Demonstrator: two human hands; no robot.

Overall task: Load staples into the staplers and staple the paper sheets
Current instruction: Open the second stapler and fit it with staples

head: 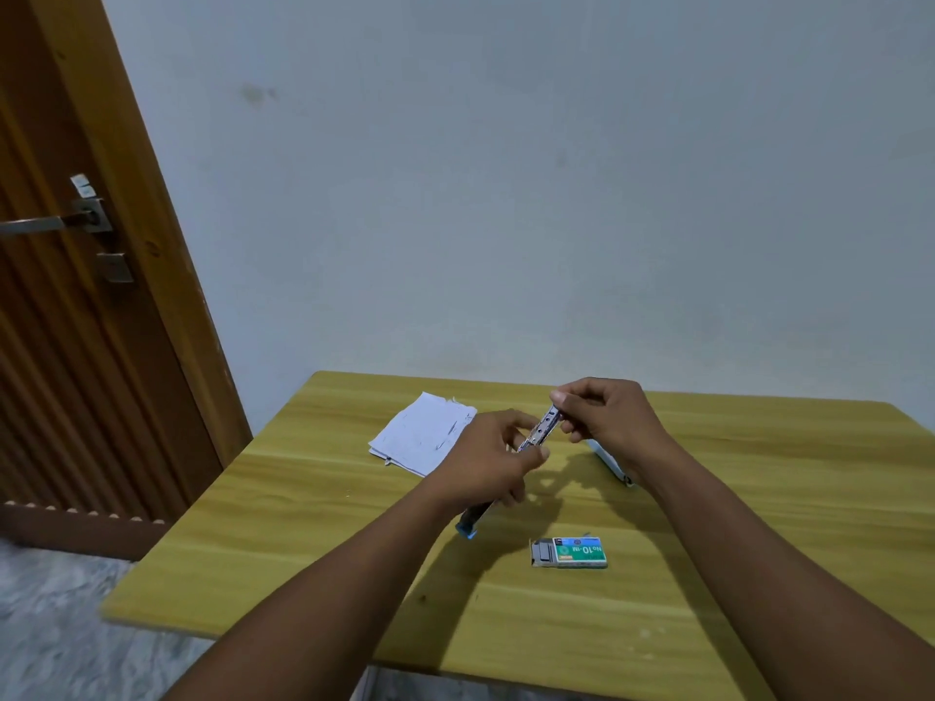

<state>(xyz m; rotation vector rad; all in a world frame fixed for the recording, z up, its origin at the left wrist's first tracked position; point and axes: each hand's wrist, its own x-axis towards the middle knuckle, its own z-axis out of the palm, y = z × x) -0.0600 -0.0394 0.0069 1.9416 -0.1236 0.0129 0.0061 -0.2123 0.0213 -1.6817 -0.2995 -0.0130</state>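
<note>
Above the yellow wooden table, my left hand grips a blue stapler that is swung open, its metal channel pointing up to the right and its blue end sticking out below my wrist. My right hand pinches the upper end of the metal channel with its fingertips. A stack of white paper sheets lies on the table to the left of the hands. A green staple box, slid partly open, lies near the front. A second light-coloured stapler lies behind my right wrist, mostly hidden.
A brown wooden door with a metal bolt stands at the left, past the table's left edge. A plain pale wall rises just behind the table. Grey marbled floor shows at the lower left.
</note>
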